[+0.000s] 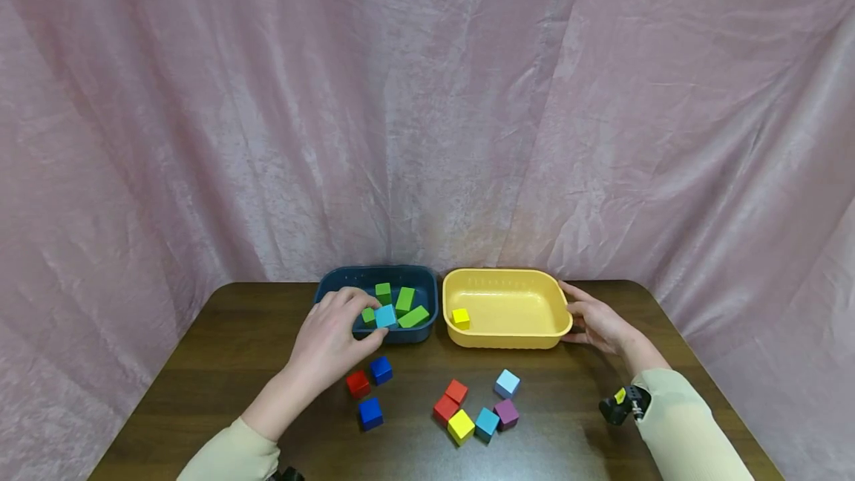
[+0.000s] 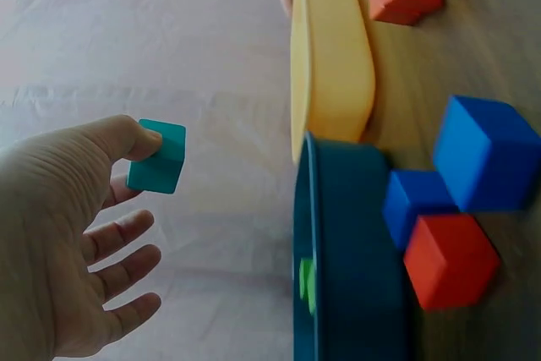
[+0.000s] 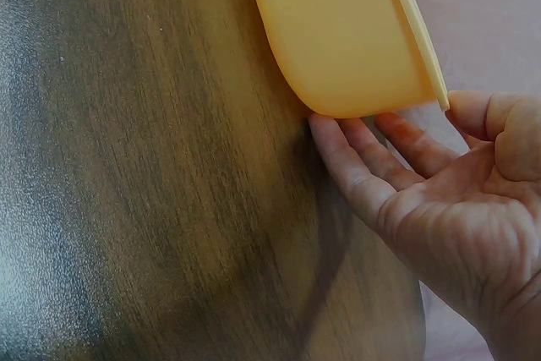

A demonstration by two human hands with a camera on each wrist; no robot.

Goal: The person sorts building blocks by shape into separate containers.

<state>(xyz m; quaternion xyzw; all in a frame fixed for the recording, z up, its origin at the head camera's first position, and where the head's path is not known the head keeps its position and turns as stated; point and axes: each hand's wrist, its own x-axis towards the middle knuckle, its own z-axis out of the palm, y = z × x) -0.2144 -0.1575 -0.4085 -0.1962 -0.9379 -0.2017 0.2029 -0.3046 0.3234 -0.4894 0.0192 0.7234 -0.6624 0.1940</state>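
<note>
On my head view, the left hand [image 1: 334, 336] is grasping a turquoise block [image 1: 385, 317], pinched between thumb and forefinger. My left wrist view shows the other three fingers spread free of it, and the block held up clear of the dark blue tray [image 1: 419, 333], above its rim. In that tray I count four green blocks [image 1: 404, 300].

The yellow tray [image 1: 521, 303] sits just beside it, at its 3 o'clock; one yellow block [image 1: 461, 318] lies inside, toward 8 o'clock. My right hand [image 1: 597, 324] is released, with thumb and fingertips resting against that tray's outer end at 3 o'clock, the thumb up at the rim and the fingers lower down.

On the brown surface [image 1: 220, 370], at the blue tray's 6 o'clock, I see a red block [image 1: 358, 384] and two blue blocks [image 1: 370, 414]. Between 6 and 7 o'clock from the yellow tray are two red blocks [image 1: 446, 410], plus yellow, blue, purple and pale blue ones. A pink curtain [image 1: 427, 110] hangs at 12 o'clock.
</note>
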